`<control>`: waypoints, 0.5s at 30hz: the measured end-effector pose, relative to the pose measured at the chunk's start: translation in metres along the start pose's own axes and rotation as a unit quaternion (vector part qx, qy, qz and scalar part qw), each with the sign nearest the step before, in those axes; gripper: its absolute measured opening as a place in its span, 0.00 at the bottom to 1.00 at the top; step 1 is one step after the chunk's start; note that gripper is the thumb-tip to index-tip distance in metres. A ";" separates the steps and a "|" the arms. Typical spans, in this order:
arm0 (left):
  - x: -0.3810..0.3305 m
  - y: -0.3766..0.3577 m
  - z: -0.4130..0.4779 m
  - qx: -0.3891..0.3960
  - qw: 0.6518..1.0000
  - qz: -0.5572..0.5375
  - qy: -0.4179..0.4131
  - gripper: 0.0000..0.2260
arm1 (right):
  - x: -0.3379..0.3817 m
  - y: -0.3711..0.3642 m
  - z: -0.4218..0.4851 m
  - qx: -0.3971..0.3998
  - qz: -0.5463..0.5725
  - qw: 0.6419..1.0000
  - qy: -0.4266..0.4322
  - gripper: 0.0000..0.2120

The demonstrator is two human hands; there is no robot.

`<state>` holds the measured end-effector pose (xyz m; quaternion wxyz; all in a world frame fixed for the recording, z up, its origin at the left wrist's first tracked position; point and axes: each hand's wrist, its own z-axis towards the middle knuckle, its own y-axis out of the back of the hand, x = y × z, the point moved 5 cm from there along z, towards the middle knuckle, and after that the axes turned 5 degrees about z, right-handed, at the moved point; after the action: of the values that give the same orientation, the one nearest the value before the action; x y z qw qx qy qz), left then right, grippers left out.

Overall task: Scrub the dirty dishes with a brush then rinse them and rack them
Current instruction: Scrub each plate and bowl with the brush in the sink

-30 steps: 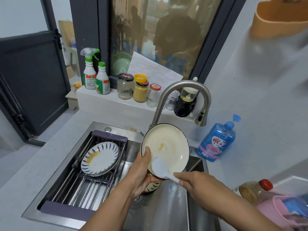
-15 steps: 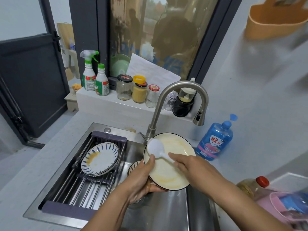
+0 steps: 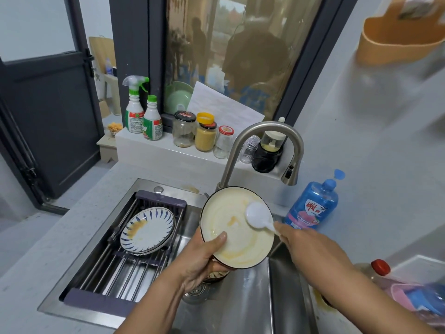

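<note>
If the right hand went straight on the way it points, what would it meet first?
Most likely the cream plate: the right hand points along the white brush, whose head seems to lie against it.

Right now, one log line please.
phase: scrubbing | left hand: holds plate | right hand: brush on plate | rack: striped plate, stained

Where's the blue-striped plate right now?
Head view, left of centre: the blue-striped plate lies, stained, on the rack across the left half of the sink, just left of the cream plate gripped by the left hand.
</note>
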<state>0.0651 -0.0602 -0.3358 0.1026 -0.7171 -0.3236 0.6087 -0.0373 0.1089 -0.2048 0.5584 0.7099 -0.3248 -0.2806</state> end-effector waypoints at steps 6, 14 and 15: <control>0.002 -0.005 -0.005 0.020 0.998 -0.065 0.014 0.32 | 0.018 -0.007 -0.015 0.067 0.064 0.995 0.048 0.15; 0.010 -0.029 -0.011 0.051 0.997 -0.044 0.047 0.24 | 0.038 0.002 0.018 0.001 0.102 0.994 0.031 0.21; 0.009 -0.029 -0.010 0.054 0.996 -0.054 0.048 0.23 | 0.042 -0.001 0.021 0.014 0.140 0.989 0.044 0.20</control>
<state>0.0653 -0.0302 -0.3252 0.1895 -0.7206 -0.3236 0.5833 -0.0267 0.0640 -0.2123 0.5959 0.6769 -0.4001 -0.1629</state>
